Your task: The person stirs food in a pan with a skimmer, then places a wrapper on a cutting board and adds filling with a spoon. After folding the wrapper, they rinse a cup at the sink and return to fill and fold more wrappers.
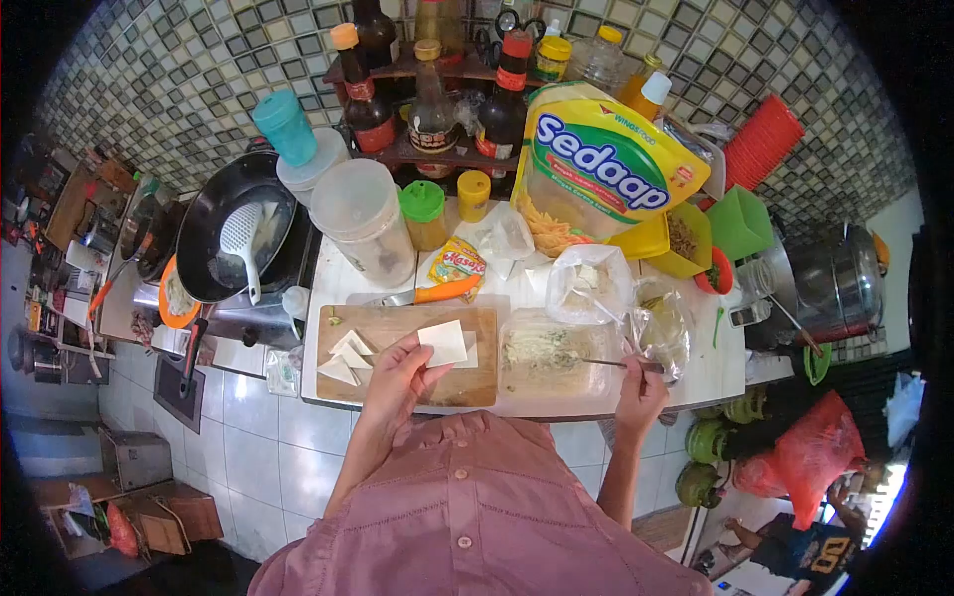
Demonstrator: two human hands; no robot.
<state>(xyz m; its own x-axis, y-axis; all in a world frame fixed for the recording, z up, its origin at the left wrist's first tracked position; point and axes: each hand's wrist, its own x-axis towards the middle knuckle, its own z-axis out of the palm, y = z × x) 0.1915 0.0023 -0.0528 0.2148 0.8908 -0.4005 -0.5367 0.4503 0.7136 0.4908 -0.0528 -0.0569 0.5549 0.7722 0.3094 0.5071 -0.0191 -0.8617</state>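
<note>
Between the fingers and thumb of my left hand (397,366) is a square, pale dough wrapper (443,343), raised over the wooden cutting board (472,387). A second wrapper (471,352) shows partly behind it. Several folded white triangles (344,364) lie on the board to the left. My right hand (641,393) grips a thin metal utensil (604,364) whose tip reaches into a clear shallow container (527,398). A crumbly white mixture with green bits (542,348) is spread inside it; the utensil's head is not distinct.
An orange-handled knife (446,290) rests behind the board, near a seasoning packet (457,264). Beyond the container sits a white-filled plastic bag (588,286). At left, a black pan (204,238) on the stove holds a white slotted turner (239,238). Sauce bottles (431,114) line the back.
</note>
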